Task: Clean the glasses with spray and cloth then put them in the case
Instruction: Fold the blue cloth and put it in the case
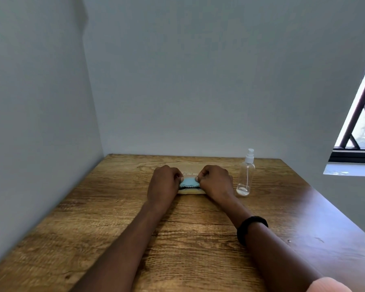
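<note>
A light blue cleaning cloth (189, 182) with a zigzag edge lies on top of a beige case (191, 192) at the middle of the wooden table (198, 239). My left hand (163, 183) pinches the cloth's left end and my right hand (214, 182) pinches its right end, both with fingers curled. A dark strip shows between cloth and case; I cannot tell whether it is the glasses. A clear spray bottle (246, 175) with a white nozzle stands upright just right of my right hand.
The table sits in a corner, with a grey wall (40, 123) along its left edge and another behind. A window with dark bars (358, 123) is at the right. A black band (251, 227) circles my right wrist.
</note>
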